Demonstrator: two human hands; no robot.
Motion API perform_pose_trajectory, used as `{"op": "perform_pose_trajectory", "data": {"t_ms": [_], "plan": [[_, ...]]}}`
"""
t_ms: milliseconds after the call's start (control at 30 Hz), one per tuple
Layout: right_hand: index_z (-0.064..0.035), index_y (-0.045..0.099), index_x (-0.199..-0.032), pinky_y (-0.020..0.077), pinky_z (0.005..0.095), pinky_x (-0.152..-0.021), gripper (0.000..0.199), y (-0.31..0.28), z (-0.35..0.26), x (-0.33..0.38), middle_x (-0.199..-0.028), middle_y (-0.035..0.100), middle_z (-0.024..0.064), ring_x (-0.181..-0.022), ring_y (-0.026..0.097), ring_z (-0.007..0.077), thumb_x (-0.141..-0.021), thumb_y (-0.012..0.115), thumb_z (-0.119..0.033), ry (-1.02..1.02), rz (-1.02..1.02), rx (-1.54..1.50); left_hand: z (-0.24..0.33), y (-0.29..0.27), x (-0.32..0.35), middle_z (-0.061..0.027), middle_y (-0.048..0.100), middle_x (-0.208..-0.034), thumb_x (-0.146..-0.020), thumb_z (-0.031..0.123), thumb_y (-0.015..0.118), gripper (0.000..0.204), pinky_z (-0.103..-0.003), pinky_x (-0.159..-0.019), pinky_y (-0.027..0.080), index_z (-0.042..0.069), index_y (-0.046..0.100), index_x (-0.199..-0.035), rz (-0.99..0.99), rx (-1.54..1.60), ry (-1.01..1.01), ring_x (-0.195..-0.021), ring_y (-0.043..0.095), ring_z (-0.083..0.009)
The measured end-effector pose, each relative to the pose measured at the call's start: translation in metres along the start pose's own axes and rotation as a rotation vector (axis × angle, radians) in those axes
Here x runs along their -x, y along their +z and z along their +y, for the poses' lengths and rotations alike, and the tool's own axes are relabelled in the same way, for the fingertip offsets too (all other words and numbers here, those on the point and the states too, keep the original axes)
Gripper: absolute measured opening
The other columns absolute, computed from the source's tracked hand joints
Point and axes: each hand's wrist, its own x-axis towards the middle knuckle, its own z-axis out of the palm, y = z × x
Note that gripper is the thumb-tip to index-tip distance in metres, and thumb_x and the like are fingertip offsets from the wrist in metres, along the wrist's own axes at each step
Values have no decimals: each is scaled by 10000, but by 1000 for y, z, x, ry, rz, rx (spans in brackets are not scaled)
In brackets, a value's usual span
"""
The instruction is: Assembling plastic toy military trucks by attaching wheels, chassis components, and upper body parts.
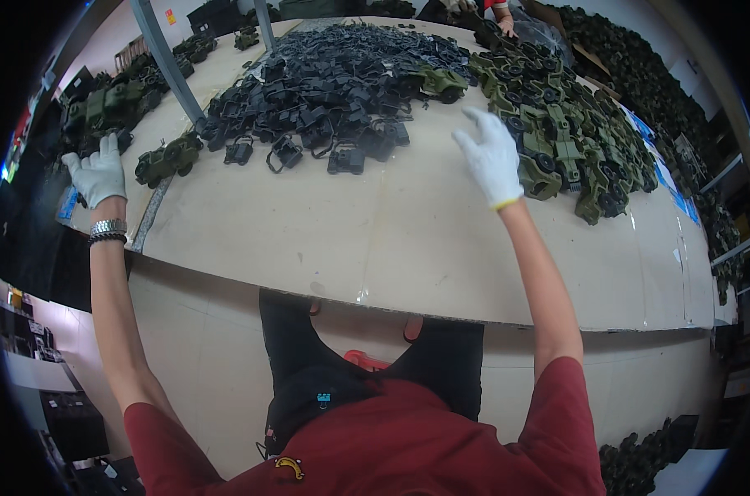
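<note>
Co-worker (506,24) sliced off by the top edge!
Far grey parts (367,43) blur together; whether the left hand (100,174) grips anything, too murky to call!

We see olive-green toy vehicles (567,150) — dark-wheeled, many tilted — piled at right on the counter (350,231), more at left.

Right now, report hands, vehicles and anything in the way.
Left hand beside left-end vehicles, grip unclear. Right hand open, beside piled green vehicles. Heap of dark parts between both vehicle groups.
</note>
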Motion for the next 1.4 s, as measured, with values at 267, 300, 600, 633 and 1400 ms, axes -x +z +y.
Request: {"op": "perform_pose_trajectory", "data": {"t_ms": [267, 300, 600, 633, 1400], "plan": [[-165, 614, -1335, 490, 454, -1021, 430, 82, 124, -140, -1369, 589, 145, -1249, 571, 349, -906, 591, -175, 282, -346, 437, -256, 77, 7, -117, 622, -1219, -967, 241, 652, 472, -453, -1004, 471, -16, 527, -1342, 1010, -830, 13, -1123, 628, -305], [-165, 614, -1335, 490, 454, -1021, 430, 95, 131, -146, -1369, 589, 145, -1249, 571, 349, -906, 591, -175, 273, -344, 430, -275, 91, 22, -112, 629, -1178, -967, 220, 647, 446, -440, -975, 491, -27, 536, -1322, 1001, -852, -58, -1078, 644, -289], [-107, 604, -1302, 472, 451, -1043, 654, 144, 182, -153, -1397, 530, 152, -1254, 558, 365, -724, 859, -274, 282, -496, 406, -369, 168, 68, -94, 683, -958, -970, 49, 579, 137, -352, -833, 552, -12, 613, -1088, 984, -847, -310, -875, 680, -194], [-91, 612, -1273, 475, 450, -1029, 635, 142, 178, -150, -1362, 555, 163, -1240, 562, 369, -721, 860, -285, 255, -490, 389, -372, 169, 68, -96, 685, -958, -964, 48, 587, 145, -349, -842, 548, -16, 612, -1092, 968, -871, -298, -883, 681, -195], [-35, 652, -1187, 505, 456, -947, 580, 85, -33, -35, -1276, 621, 216, -1154, 617, 367, -835, 741, -487, 229, -265, -30, -403, 192, 37, -65, 655, -1184, -1014, 285, 598, 374, -396, -973, 533, 56, 580, -1308, 1022, -212, 24, -1104, 647, -210]]}}
